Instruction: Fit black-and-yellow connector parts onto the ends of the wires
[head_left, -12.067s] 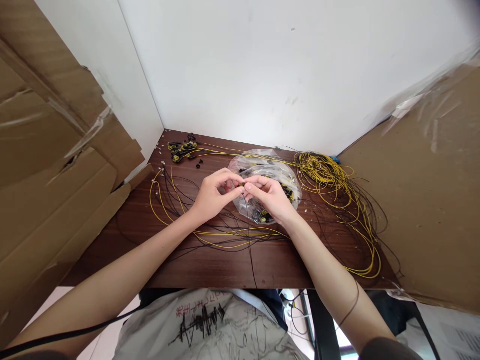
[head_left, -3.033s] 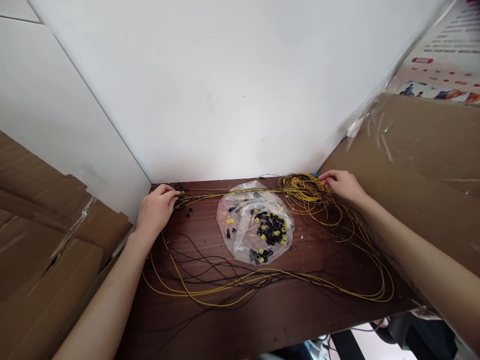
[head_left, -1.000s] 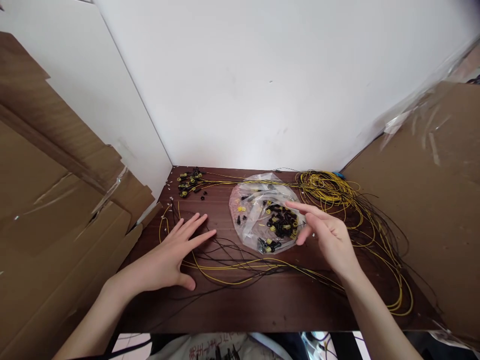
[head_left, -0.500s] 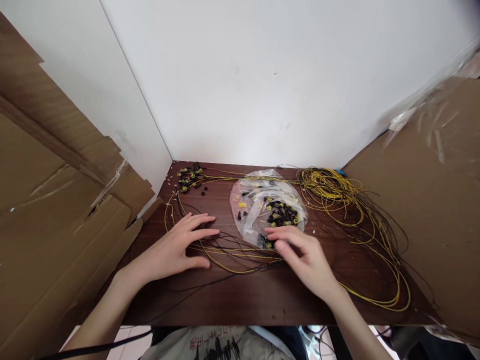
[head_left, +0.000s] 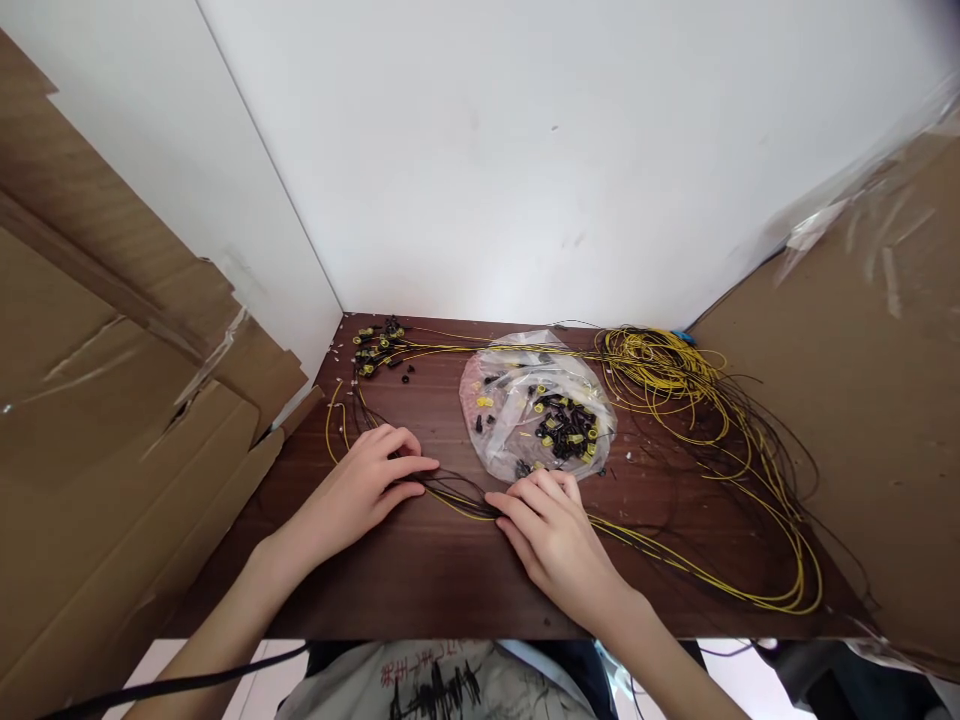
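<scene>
Left hand [head_left: 365, 488] sits half-curled on the wires [head_left: 459, 498] just in front of the bag [head_left: 517, 400], thumb and forefinger either side of them, but whether it's a real pinch I can't tell. Right hand [head_left: 556, 535] lies flat and open, fingertips on the same wires. Dark wooden table [head_left: 442, 590], a wire coil [head_left: 660, 365] right of the bag, white wall [head_left: 525, 150] behind it, cardboard [head_left: 112, 400] left.

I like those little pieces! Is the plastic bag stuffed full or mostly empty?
Mostly empty. The plastic bag lies flat on the table, with only a small scatter of black and yellow pieces.
</scene>
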